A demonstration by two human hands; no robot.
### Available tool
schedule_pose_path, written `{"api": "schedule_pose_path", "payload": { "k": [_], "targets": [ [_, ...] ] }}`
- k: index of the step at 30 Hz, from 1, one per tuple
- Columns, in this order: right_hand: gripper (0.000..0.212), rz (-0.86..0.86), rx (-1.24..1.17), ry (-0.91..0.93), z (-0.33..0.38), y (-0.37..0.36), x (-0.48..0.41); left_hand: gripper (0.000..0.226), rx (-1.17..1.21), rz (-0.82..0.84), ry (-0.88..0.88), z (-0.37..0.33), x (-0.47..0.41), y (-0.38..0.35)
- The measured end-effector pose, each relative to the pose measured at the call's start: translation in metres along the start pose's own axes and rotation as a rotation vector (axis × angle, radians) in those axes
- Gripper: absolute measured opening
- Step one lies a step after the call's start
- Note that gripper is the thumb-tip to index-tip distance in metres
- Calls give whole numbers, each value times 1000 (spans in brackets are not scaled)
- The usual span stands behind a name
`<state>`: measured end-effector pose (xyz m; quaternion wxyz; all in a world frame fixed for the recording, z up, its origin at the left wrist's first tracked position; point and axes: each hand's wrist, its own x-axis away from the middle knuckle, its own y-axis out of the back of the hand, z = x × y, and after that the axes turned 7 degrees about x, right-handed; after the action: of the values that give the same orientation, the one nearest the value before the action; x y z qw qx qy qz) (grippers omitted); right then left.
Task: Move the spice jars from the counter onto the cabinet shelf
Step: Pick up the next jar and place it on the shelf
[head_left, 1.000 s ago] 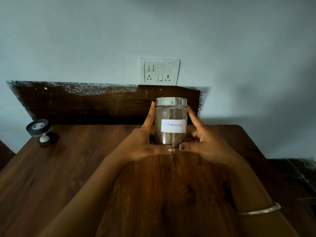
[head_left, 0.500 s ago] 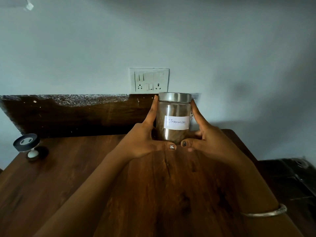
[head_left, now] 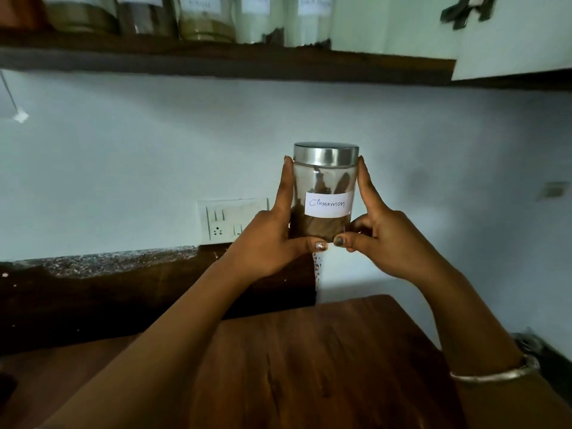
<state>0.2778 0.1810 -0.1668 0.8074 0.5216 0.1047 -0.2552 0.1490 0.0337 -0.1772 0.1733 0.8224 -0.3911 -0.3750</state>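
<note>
A glass cinnamon jar [head_left: 325,184] with a steel lid and a white "Cinnamon" label is held upright in the air, well above the wooden counter [head_left: 309,366]. My left hand [head_left: 272,243] grips its left side, forefinger up along the glass and thumb under the base. My right hand [head_left: 380,236] grips the right side the same way. The dark wooden cabinet shelf [head_left: 216,61] runs across the top of the view, above the jar. Several labelled spice jars [head_left: 204,17] stand on it in a row.
A white cabinet door [head_left: 510,41] hangs open at the top right, next to the shelf's end. A switch and socket plate [head_left: 229,221] sits on the pale wall behind my left hand. A dark backsplash [head_left: 123,292] lines the counter's rear.
Both hands have lifted the cinnamon jar off the counter and up in front of the wall. The view has tilted upward, bringing the shelf and its jars into sight.
</note>
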Motion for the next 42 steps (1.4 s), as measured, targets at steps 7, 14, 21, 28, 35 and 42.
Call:
{"api": "schedule_pose_path", "payload": {
  "k": [7, 14, 21, 28, 35, 42],
  "targets": [
    [104, -156, 104, 37, -14, 60, -48, 109, -22, -54, -150, -39, -79, 4],
    [106, -325, 165, 98, -32, 99, -104, 105, -27, -220, -252, -65, -146, 8],
    [101, -488, 157, 160, -40, 123, -160, 95, -81, -391, -264, -82, -210, 18],
    [93, -515, 281, 184, -45, 140, -204, 94, -233, -544, -253, -82, -254, 24],
    [87, -498, 271, 190, -59, 147, -227, 56, -163, -678, -322, -74, -271, 19],
    [79, -539, 232, 217, -62, 145, -236, 32, -242, -751, -365, -68, -279, 8]
  ]
}}
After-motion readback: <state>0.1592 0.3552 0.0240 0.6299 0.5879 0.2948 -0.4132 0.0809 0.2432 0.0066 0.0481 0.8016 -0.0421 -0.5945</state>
